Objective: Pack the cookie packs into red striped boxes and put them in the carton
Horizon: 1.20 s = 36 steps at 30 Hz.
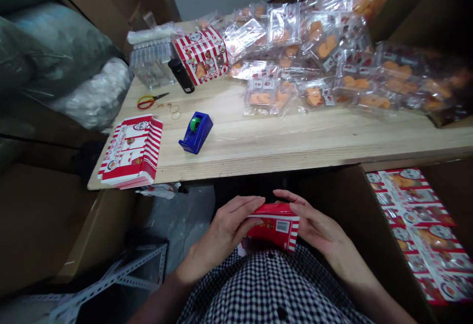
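Note:
Below the table's front edge, over my lap, I hold a small red and white striped box (275, 228) between both hands. My left hand (225, 230) grips its left end, fingers curled over the top. My right hand (314, 225) clasps its right end, fingers laid along the upper edge. A barcode label shows on the box's front face. My checked garment (269, 284) lies just beneath it.
The wooden table (295, 137) carries a blue tape dispenser (195, 132), a stack of flat striped boxes (131, 151), scissors (151, 100), a black bottle (181, 75), clear trays (151, 60), an upright striped box (202, 54) and several bagged orange items (314, 58). A carton of filled boxes (421, 225) sits at right.

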{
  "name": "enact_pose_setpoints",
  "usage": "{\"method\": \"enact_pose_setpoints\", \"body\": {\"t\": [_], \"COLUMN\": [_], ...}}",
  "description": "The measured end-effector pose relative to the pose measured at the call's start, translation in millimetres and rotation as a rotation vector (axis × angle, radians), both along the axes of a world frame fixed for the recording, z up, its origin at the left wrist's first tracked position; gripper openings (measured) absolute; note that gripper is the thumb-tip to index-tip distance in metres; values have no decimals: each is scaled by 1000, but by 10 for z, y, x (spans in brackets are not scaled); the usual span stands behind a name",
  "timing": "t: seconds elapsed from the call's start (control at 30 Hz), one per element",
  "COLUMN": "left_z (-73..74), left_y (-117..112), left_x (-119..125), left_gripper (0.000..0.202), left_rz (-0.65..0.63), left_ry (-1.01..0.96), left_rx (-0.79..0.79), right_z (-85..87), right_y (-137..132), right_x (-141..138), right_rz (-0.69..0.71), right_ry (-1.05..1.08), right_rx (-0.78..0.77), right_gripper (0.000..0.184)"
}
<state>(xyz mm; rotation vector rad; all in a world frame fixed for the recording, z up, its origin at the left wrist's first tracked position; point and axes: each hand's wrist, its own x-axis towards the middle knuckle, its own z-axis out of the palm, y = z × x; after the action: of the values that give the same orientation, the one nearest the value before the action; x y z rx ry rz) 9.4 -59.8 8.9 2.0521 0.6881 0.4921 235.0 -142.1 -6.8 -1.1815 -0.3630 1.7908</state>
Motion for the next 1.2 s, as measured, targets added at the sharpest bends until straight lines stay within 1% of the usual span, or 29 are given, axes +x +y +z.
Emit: {"method": "enact_pose_setpoints", "body": {"t": [0.13,0.23,0.33,0.43,0.5,0.6,0.63,0.7,0.77,0.87,0.93,0.97,1.03,1.1,1.17,1.2], "left_z": [1,-4,-29,-46,-45,-34,-31,-33,-45,-90,-139,-168,-226,-274,-297,-297], "left_y": [-30,-40,-40,-34,-25,-3,6,22,37,71,114,142,206,275,361,422], "left_x": [35,64,68,46,33,36,43,61,75,83,84,87,99,116,112,92], "left_gripper": [41,39,40,41,41,41,40,40,39,35,30,28,26,26,27,29], "left_rz": [12,17,31,39,38,51,55,48,57,163,237,252,252,235,214,215], "left_ry": [-9,-17,-24,-16,-4,-9,-21,-40,-53,-57,-49,-46,-53,-64,-61,-60], "left_rx": [-23,-27,-22,-31,-52,-79,-89,-131,-184,-252,-325,-373,-453,-511,-555,-553], "right_z": [-10,36,122,141,105,48,39,34,35,13,-22,-42,-84,-122,-158,-178], "right_y": [-28,-28,-28,-33,-24,17,32,57,72,95,127,150,206,271,332,356], "right_x": [18,42,56,49,38,28,26,24,21,13,8,5,-3,-16,-31,-38], "right_rz": [-46,-49,-6,6,-1,25,46,75,79,62,72,86,121,135,119,105], "right_ry": [-19,-17,67,133,52,-246,-311,-323,-253,-228,-314,-376,-491,-558,-576,-574], "right_rx": [-22,-59,-101,-76,-11,136,176,217,215,209,243,279,368,436,437,420], "right_gripper": [34,34,42,43,38,33,33,34,37,42,36,32,27,26,26,26]}}
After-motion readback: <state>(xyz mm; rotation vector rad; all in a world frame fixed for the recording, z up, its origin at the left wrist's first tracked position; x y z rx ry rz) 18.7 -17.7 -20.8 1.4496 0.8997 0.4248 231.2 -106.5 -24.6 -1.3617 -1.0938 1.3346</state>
